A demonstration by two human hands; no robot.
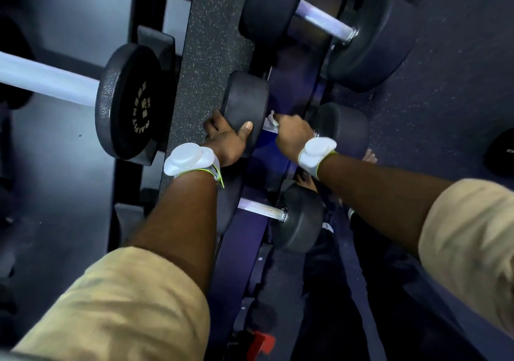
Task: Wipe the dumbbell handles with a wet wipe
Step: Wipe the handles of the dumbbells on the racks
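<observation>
A black dumbbell (246,102) lies across the purple rack (236,252) in the middle of the head view. My left hand (226,138) grips its near-left head, thumb on the front face. My right hand (293,135) is wrapped round the handle between the two heads, holding a white wet wipe (271,123) against it; a corner of the wipe sticks out above my knuckles. The handle itself is hidden under my hand and the wipe. The dumbbell's other head (343,127) shows to the right of my right wrist.
A smaller dumbbell (297,219) with a bare steel handle sits lower on the rack. A larger dumbbell (370,41) rests above. At left, a big dumbbell (128,102) lies on another rack. Speckled floor (205,54) runs between. Something red (261,344) shows at the bottom.
</observation>
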